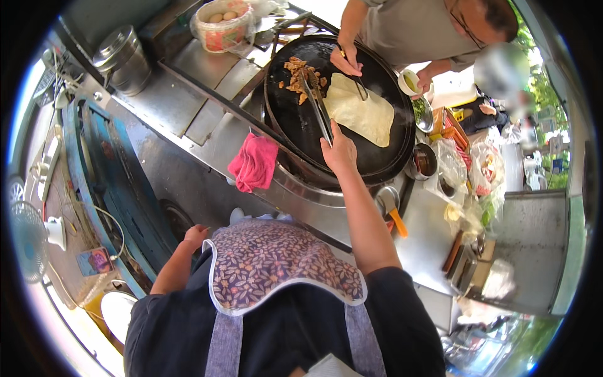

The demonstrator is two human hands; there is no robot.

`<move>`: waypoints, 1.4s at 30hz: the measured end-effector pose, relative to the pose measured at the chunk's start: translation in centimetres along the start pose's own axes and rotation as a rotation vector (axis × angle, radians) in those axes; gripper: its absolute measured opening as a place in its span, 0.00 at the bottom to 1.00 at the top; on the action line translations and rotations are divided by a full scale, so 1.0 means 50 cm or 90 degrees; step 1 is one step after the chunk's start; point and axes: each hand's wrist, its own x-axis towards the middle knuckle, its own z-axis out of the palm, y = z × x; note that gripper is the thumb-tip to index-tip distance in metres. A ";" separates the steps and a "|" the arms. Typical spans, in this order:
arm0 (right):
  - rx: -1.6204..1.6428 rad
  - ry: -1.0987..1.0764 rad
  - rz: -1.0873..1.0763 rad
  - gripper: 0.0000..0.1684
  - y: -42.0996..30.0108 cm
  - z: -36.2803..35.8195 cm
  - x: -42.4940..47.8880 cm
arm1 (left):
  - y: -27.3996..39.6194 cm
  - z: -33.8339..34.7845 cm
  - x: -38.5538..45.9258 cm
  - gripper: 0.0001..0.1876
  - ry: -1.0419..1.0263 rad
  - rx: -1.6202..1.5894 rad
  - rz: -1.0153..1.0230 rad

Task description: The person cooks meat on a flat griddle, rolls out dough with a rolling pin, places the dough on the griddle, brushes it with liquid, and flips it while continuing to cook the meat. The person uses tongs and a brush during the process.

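My right hand (340, 151) grips metal tongs (319, 106), whose tips reach into browned meat pieces (297, 77) on a round black griddle (301, 127). Beside the tongs lies a pale flatbread (360, 110), flat on the griddle. Another person's hand (347, 59) holds a thin dark utensil (362, 88) touching the bread; that person's other hand holds a white cup (410, 82) with yellow-green contents at the griddle's edge. My left hand (195, 235) hangs low by the apron (282, 259), its fingers curled; whether something small is between them cannot be told.
A pink cloth (254, 162) hangs on the metal rail before the griddle. A bucket of eggs (221, 28) and a lidded steel pot (123, 59) stand at upper left. Right of the griddle are a sauce pot (424, 161), an orange-handled tool (398, 222) and plastic bags (450, 158).
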 end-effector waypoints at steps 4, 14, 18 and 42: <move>0.239 -0.003 0.038 0.42 0.027 -0.030 -0.100 | 0.081 -0.020 0.002 0.19 -0.015 -0.017 0.027; 0.209 0.206 0.246 0.44 0.183 -0.034 -0.366 | -0.037 -0.034 0.041 0.20 -0.078 0.168 0.056; 0.194 0.268 0.292 0.43 0.205 -0.027 -0.413 | 0.049 -0.072 0.031 0.19 -0.047 0.212 0.034; 0.221 0.129 0.275 0.42 0.301 -0.128 -0.275 | -0.112 0.004 0.193 0.21 -0.136 0.318 0.186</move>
